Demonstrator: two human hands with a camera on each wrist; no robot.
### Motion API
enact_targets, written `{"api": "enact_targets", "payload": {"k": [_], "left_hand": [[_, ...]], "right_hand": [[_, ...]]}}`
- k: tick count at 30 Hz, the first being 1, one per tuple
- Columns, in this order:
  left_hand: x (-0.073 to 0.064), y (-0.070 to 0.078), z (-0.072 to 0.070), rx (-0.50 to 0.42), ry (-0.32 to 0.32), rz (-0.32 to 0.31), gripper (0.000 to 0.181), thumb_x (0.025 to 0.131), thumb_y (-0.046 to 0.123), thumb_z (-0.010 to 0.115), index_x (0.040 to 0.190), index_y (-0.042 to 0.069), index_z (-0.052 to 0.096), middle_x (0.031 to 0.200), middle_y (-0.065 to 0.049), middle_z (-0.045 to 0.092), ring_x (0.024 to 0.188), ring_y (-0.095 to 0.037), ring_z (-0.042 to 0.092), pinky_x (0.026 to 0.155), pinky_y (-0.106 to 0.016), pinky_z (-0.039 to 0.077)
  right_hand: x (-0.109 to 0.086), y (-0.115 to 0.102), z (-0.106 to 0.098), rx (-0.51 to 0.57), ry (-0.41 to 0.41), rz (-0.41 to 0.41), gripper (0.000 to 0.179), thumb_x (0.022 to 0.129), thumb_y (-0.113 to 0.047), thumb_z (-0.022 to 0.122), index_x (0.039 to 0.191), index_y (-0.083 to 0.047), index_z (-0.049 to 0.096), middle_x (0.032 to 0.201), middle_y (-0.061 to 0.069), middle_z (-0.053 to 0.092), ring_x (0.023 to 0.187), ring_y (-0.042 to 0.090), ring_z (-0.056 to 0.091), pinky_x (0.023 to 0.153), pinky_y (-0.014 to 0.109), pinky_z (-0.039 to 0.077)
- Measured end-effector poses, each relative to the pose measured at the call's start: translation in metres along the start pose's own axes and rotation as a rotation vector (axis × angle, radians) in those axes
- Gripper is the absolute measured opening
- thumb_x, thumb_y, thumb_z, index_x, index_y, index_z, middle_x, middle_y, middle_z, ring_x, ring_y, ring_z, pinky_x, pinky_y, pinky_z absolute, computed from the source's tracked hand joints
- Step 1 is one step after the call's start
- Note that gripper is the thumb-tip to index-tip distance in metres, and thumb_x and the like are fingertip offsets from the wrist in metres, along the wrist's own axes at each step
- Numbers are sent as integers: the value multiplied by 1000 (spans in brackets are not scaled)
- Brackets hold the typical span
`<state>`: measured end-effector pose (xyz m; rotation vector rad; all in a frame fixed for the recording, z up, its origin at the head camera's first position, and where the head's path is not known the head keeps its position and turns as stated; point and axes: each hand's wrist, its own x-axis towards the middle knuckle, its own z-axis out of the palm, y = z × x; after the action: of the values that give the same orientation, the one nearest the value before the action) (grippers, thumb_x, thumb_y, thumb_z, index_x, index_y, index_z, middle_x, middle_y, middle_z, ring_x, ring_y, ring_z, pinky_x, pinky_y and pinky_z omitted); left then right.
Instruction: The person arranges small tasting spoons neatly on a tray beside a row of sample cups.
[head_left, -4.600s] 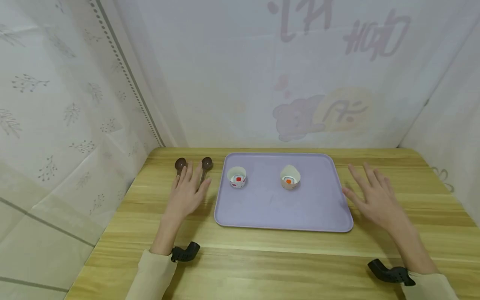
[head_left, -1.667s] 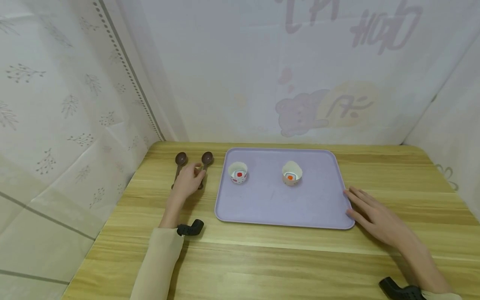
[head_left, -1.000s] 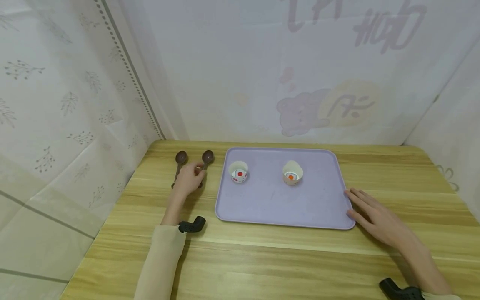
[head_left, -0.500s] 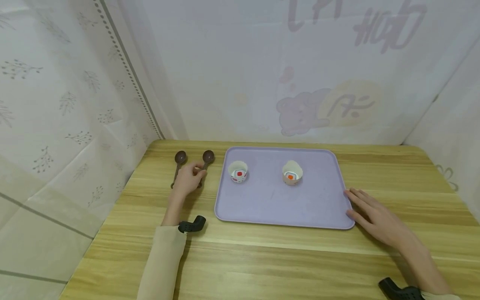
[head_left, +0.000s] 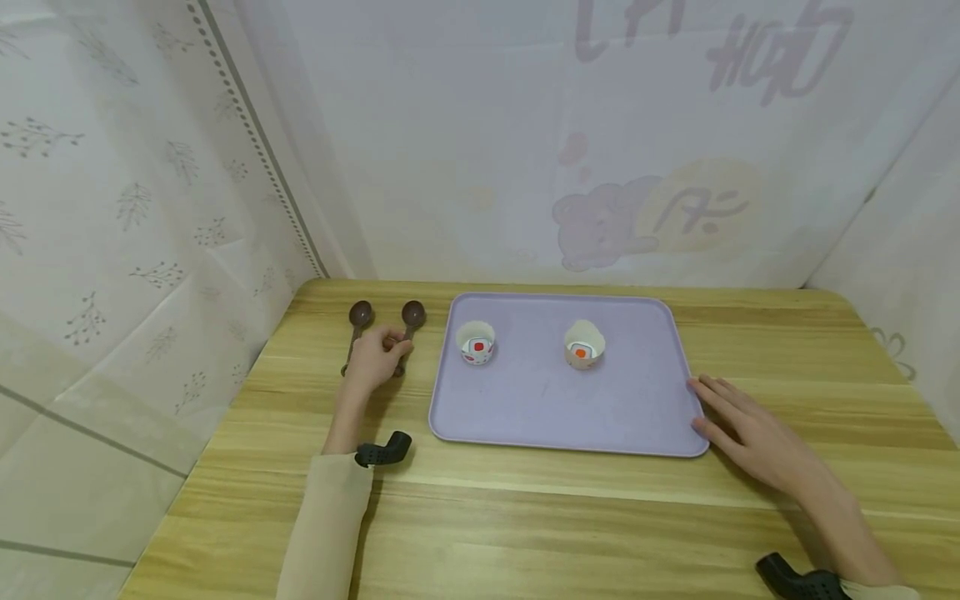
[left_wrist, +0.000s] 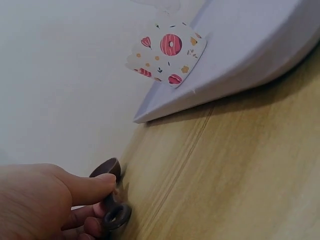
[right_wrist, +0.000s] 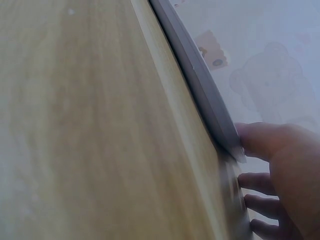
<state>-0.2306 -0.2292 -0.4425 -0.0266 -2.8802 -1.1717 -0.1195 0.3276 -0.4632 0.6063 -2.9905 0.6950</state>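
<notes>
My left hand pinches the handle of the right-hand brown measuring spoon between thumb and fingers. Its bowl points away from me, and in the left wrist view its ringed end shows beside the fingers. The other brown measuring spoon lies just to the left, its handle partly behind my hand. My right hand touches the right edge of the lilac tray with fairly straight fingers. On the tray stand a white patterned paper cup, showing a red mark inside, and a beige paper cup with an orange one.
The wooden table extends around the tray. A pale printed curtain hangs behind its back edge, and another curtain borders the left side. Black wrist mounts are worn on both arms.
From hovering with spread fingers, my left hand has come down and pinched the right-hand measuring spoon, whose bowl lately shifted slightly left. My right hand has moved onto the tray's edge and stays there.
</notes>
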Motion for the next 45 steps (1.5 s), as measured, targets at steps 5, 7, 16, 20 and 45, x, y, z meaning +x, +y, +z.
{"api": "enact_targets", "payload": {"k": [5, 7, 16, 20, 45], "left_hand": [[-1, 0, 0, -22, 6, -3, 28, 100, 18, 66, 116, -5, 66, 105, -20, 68, 99, -35, 64, 84, -46, 53], [-1, 0, -1, -29, 7, -5, 28, 100, 19, 66, 116, -4, 66, 104, -20, 68, 98, -34, 64, 83, -45, 53], [0, 3, -1, -54, 28, 0, 26, 100, 19, 67, 111, -5, 68, 98, -18, 68, 94, -32, 64, 77, -38, 51], [0, 7, -2, -70, 28, -8, 27, 100, 21, 66, 110, -4, 68, 98, -17, 68, 91, -30, 63, 74, -34, 50], [-8, 30, -15, -128, 60, 61, 28, 101, 20, 65, 112, -5, 66, 93, -18, 68, 81, -27, 63, 61, -29, 49]], "right_hand": [[0, -1, -1, 25, -2, 1, 63, 104, -34, 58, 159, -16, 33, 157, 27, 33, 143, 51, 27, 116, 63, 19], [0, -1, -2, 26, 1, 0, 63, 104, -33, 58, 159, -16, 33, 157, 27, 33, 143, 51, 27, 116, 63, 19], [0, 0, -3, 1, 14, -13, 63, 104, -33, 59, 159, -15, 34, 156, 28, 35, 141, 52, 29, 117, 60, 18], [-1, 1, -3, 5, 11, -11, 63, 104, -33, 59, 159, -15, 33, 156, 28, 34, 142, 52, 28, 118, 59, 17], [-1, 0, -2, 57, -12, 9, 64, 104, -33, 58, 160, -17, 31, 158, 27, 30, 144, 51, 25, 117, 63, 16]]}}
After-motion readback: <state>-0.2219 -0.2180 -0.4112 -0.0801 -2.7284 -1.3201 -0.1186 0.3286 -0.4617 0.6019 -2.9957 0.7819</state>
